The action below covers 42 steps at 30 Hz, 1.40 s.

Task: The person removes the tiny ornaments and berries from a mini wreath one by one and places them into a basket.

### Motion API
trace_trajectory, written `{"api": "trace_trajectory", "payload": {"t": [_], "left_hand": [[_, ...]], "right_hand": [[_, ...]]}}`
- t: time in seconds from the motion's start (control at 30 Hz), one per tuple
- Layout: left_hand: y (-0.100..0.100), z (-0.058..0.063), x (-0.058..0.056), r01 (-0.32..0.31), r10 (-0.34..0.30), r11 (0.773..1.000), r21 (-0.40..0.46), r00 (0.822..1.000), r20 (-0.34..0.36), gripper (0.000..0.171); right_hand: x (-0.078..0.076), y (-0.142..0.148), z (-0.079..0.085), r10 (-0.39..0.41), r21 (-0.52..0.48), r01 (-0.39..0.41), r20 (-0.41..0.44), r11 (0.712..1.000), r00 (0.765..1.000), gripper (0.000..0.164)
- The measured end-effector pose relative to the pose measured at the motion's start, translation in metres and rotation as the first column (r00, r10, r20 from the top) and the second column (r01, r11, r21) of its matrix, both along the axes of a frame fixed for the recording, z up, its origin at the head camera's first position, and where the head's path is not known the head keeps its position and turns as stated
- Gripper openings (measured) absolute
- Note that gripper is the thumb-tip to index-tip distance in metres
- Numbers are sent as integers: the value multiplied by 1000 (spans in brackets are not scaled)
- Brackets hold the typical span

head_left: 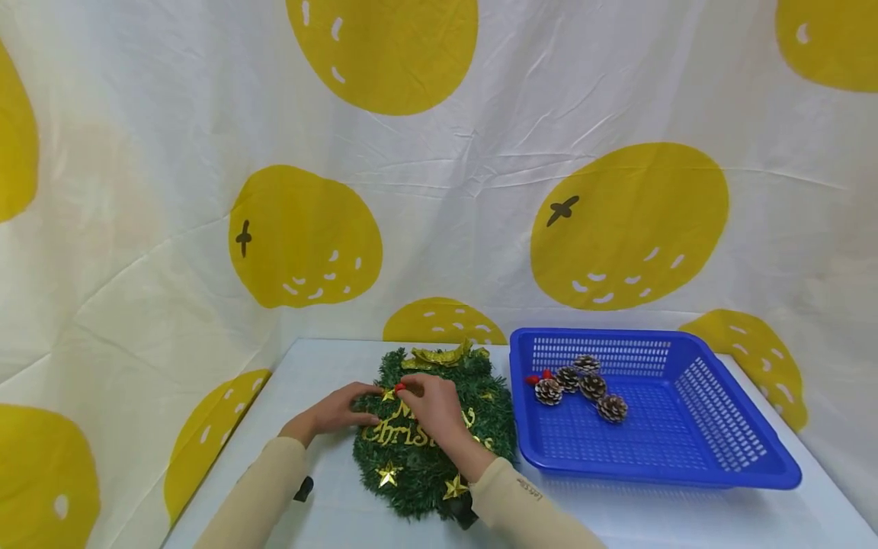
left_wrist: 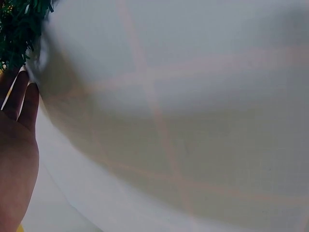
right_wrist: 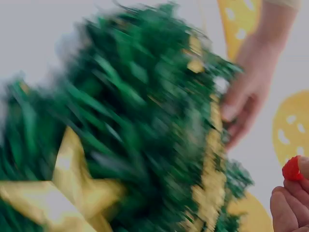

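A green tinsel wreath lies on the white table, bearing gold "Merry Christmas" lettering, gold stars and a gold bow at its far end. Between thumb and fingers, my right hand pinches a small red berry over the wreath's upper left part, near a gold star. My left hand rests at the wreath's left edge, its fingers extended and touching the greenery. The left wrist view shows those fingers beside the tinsel. Whether the berry touches the wreath is unclear.
To the right stands a blue plastic basket with several frosted pine cones and red berries in its left part. A white cloth with yellow fruit prints hangs behind the table.
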State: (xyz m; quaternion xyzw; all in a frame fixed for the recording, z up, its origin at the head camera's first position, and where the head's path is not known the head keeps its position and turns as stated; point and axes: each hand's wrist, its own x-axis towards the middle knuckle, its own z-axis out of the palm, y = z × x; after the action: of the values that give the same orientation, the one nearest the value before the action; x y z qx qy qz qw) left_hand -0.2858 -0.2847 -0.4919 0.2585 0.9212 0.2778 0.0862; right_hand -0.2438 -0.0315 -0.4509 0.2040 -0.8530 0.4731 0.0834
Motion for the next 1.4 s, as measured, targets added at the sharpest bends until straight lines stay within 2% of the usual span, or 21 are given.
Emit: {"api": "trace_trajectory", "payload": {"t": [0.1,0.3,0.47,0.73,0.97,1.2,1.4], "left_hand": [[-1,0,0,6,-6,1000,-2,1000,2,61],[0,3,-2,1,-1,1000,-5,1000,1,63],[-1,6,-3,-16,16,1000,-22,1000,-2,64],[-6,5,1,-20,20,999,-25,1000,1,64],[-6,3,4,-4,4,1000,5,1000,8,62],[-4,0,3,5,-5,1000,6,1000,10,63],[-1,-1,0,-20,20,1000,-8,1000,23,64]], "right_hand": [[-5,10,12,-24,-47,25,25,999,999,26],[-11,25,30,-59,-50,58,-30,997,998,26],[-17,34,45,-85,-64,83,-36,994,996,28],[-29,52,68,-107,-72,101,-79,992,991,29],[-40,81,91,-173,-89,163,-120,983,978,28],[-54,122,101,-261,-68,255,-114,965,959,29],[-66,161,101,-344,-13,344,-51,939,938,34]]}}
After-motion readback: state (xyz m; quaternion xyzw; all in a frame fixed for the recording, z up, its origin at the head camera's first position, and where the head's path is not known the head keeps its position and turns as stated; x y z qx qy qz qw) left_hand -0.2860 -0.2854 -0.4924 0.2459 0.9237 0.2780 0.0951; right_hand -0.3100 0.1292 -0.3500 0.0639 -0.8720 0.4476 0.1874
